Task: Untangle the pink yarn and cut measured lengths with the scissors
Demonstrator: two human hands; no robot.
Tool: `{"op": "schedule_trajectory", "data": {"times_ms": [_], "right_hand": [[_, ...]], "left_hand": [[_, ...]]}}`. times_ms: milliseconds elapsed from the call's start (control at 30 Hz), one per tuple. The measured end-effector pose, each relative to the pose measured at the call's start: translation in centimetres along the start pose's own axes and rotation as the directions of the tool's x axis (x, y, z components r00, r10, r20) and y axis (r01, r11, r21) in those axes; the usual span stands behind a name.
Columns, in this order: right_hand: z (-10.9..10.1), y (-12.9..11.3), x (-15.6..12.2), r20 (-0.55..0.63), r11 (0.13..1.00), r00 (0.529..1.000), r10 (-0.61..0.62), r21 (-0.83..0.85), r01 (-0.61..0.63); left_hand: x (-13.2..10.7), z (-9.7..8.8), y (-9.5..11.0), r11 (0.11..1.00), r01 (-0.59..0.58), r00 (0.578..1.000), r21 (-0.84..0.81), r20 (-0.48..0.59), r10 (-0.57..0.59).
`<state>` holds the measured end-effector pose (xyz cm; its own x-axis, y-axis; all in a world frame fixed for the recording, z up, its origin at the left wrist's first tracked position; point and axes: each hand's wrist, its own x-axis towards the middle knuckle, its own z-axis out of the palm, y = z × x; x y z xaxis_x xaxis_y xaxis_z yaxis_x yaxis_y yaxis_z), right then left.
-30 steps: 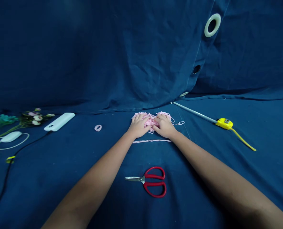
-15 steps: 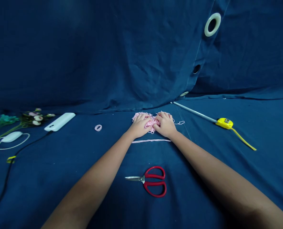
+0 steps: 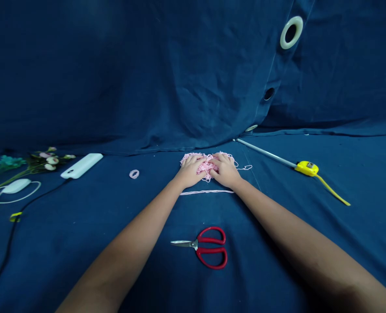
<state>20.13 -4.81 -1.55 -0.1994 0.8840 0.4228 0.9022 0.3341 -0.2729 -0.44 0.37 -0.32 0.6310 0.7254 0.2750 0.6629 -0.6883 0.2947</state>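
Observation:
A loose tangle of pink yarn (image 3: pixel 206 164) lies on the blue cloth (image 3: pixel 82 243) ahead of me. My left hand (image 3: pixel 189 171) and my right hand (image 3: pixel 224 170) both rest on it, fingers curled and pinching into the strands from either side. A short straight length of pink yarn (image 3: pixel 206 191) lies just below my wrists. Red-handled scissors (image 3: pixel 207 248) lie closed between my forearms, blades pointing left.
A yellow tape measure (image 3: pixel 306 168) with its metal blade (image 3: pixel 264 152) out lies at the right. At the left are a white power bank (image 3: pixel 81 165), a black cable (image 3: pixel 7 243), a white device (image 3: pixel 15 186), artificial flowers (image 3: pixel 46 159) and a small pink yarn ring (image 3: pixel 133 174). A blue curtain with eyelets (image 3: pixel 290 33) hangs behind.
My fingers have shifted slightly within the pink yarn, bunching it closer together. Nothing else has moved.

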Motion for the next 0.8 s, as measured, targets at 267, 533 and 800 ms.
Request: {"op": "schedule_trajectory", "data": {"times_ms": [267,533,800], "right_hand": [[0.2,0.0,0.0,-0.064,0.998,0.997,0.047,0.045,-0.044],[0.7,0.8,0.2,-0.09,0.988,0.996,0.013,0.155,0.001],[1.3,1.3,0.5,-0.119,0.982,0.992,0.052,0.184,-0.03]], "left_hand": [[-0.3,-0.5,0.5,0.999,-0.047,0.994,0.0,-0.103,0.046],[-0.2,-0.5,0.5,0.995,-0.105,0.988,0.002,-0.111,0.104],[-0.1,-0.1,0.1,0.985,-0.17,0.982,-0.024,-0.084,0.167]]}}
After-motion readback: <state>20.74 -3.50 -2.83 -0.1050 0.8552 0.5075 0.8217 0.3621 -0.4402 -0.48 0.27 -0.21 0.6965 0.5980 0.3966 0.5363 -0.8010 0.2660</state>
